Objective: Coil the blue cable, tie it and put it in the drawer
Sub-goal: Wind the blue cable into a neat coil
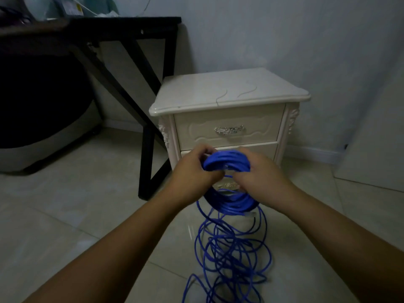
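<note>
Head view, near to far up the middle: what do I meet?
Loose cable loops on the floor, then the coil gripped by left hand and right hand, then the nightstand with its top drawer shut, then the wall.

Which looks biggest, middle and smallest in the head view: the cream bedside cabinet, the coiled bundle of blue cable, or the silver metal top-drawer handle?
1. cream bedside cabinet
2. coiled bundle of blue cable (nearer the camera, so enlarged)
3. silver metal top-drawer handle
</note>
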`<state>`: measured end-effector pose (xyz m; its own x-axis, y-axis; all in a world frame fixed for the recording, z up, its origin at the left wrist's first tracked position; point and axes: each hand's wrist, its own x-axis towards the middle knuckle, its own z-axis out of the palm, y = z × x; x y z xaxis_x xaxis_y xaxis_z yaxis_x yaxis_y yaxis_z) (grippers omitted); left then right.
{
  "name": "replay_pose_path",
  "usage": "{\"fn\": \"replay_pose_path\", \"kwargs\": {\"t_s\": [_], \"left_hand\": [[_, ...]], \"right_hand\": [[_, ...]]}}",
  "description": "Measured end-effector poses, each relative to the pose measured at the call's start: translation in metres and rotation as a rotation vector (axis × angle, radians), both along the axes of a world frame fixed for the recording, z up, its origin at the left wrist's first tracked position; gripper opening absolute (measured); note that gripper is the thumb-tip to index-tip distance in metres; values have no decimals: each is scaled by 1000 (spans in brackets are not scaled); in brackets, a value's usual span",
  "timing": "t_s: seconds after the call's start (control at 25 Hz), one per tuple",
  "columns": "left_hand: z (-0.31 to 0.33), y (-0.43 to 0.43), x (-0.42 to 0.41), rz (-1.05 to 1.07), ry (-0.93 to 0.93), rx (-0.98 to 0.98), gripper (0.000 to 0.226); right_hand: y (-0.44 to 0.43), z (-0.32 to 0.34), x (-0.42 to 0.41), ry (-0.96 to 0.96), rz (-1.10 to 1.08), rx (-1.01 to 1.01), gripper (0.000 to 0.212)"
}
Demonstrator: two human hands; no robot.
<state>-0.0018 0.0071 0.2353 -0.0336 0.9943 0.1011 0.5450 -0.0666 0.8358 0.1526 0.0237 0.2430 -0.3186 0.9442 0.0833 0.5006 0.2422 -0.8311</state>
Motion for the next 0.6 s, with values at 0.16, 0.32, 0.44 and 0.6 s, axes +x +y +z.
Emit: {"fn": "replay_pose_path", "kwargs": {"t_s": [0.16,0.32,0.44,0.6], "left_hand": [[-2,1,1,-127,241,97,22],[2,3,7,2,-92,123,24],[6,2,7,145,-356,62,25],[6,7,3,363,-635,18,15]], "right_hand": [[-2,-5,-2,-253,97,143,23],[4,2,11,177,60,-142,36],[2,-1,14,377,91,-365,66],[-6,-9,2,790,129,-553,76]]}}
